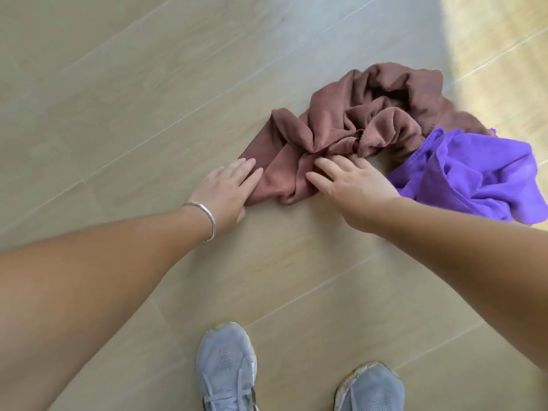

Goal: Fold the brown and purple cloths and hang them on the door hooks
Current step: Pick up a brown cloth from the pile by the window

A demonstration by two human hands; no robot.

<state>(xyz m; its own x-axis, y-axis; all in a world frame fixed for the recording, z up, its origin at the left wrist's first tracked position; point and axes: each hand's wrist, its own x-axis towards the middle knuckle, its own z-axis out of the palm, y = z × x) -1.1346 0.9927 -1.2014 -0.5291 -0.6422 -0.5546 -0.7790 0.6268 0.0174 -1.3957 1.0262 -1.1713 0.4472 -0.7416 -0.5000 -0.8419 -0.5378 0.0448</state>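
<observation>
A: Item one, brown cloth (350, 126)?
B: Lay crumpled on the floor (118, 99), unfolded. Its near end ran in a flatter strip toward the person; the far part was bunched in deep folds.

A: Item two, purple cloth (471, 176)?
B: Also on the floor, rumpled, to the right of the brown one and touching it (a purple edge lay against the brown bunch at the upper right).

A: Left hand (225, 188)?
B: Palm down, fingers extended and flat, their tips on the left edge of the brown strip. Not clenched, gripping nothing. A silver bangle (204, 218) sat on the wrist.

A: Right hand (353, 185)?
B: Palm down on the brown cloth where the strip met the bunch, fingers spread, thumb out to the left. The fingertips pressed among the folds; whether any pinched fabric could not be told.

A: Other entries?
B: Two grey-blue shoes (226, 369) at the bottom of the view, toes pointing toward the cloths, well apart from them. A sunlit patch crossed the floor at the upper right.
</observation>
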